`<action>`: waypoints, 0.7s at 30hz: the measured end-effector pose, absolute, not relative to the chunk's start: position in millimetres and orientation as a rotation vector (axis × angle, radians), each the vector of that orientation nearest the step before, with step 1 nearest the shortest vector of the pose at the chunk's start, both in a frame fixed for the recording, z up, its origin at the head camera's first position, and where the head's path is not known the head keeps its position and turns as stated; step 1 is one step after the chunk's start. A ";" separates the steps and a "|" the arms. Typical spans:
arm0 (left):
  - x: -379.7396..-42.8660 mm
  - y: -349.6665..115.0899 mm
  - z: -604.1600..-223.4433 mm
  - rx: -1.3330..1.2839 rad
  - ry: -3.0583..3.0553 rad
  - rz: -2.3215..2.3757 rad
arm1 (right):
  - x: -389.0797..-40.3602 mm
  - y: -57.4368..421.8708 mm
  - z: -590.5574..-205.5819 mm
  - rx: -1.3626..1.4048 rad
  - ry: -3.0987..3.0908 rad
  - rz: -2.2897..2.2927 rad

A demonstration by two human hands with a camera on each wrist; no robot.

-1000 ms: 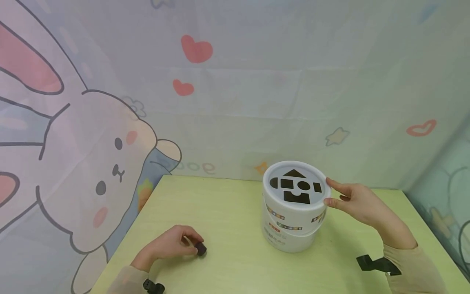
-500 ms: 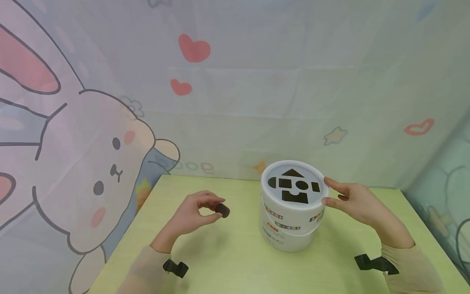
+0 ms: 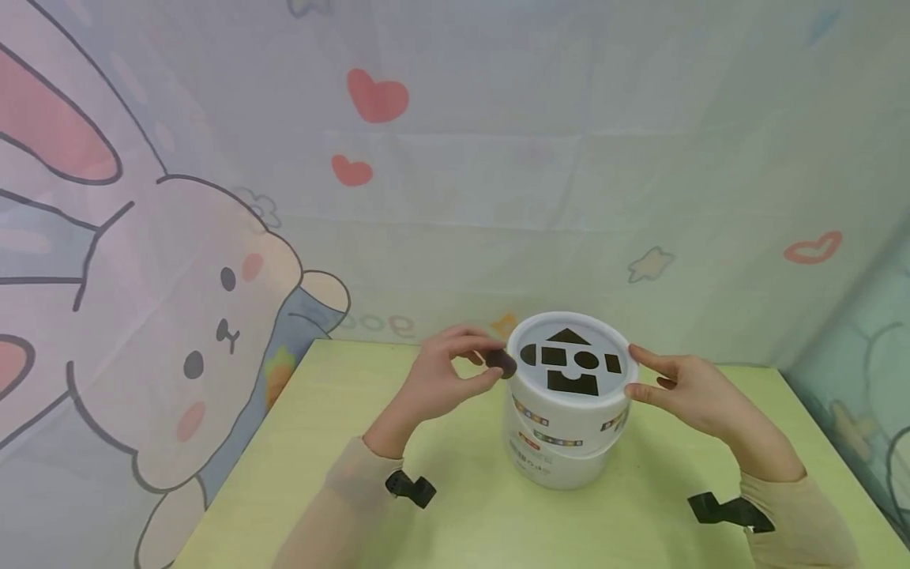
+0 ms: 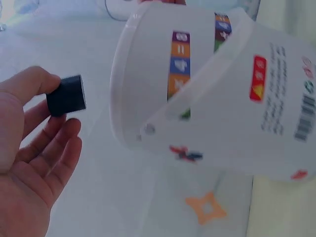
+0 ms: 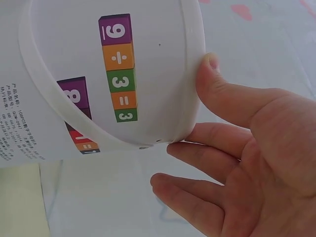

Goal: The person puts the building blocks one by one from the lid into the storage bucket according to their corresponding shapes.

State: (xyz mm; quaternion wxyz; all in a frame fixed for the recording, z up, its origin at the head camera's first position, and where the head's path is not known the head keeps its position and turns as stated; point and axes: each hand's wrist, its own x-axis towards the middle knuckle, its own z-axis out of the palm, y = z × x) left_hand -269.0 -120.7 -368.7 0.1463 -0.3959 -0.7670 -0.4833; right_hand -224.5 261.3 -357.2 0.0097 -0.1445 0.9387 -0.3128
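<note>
My left hand (image 3: 446,378) pinches a small dark block (image 4: 67,96) between thumb and fingers, level with the left rim of a white bucket (image 3: 558,442). In the left wrist view a gap shows between block and bucket. The bucket stands upright, its white lid (image 3: 529,385) cut with several shaped holes: a triangle, a circle, rectangles, a half-round and a notched one. My right hand (image 3: 700,393) rests its thumb and fingertips against the right side of the lid's rim, also seen with the bucket wall (image 5: 158,74) in the right wrist view.
The bucket stands on a yellow-green table (image 3: 455,506) whose back edge meets a hanging cloth (image 3: 498,197) printed with a rabbit and hearts. A white carrying handle (image 4: 197,74) hangs across the bucket's side. A dark cable (image 3: 894,466) shows at the far right.
My left hand has lifted the dark block from low on the left and carried it rightward to the bucket's rim. My right hand and the bucket stay where they were.
</note>
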 end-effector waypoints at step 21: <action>-277.4 -23.8 -339.3 -1.084 -2.474 -1.268 | -226.7 255.9 -353.7 -0.456 2.909 -0.943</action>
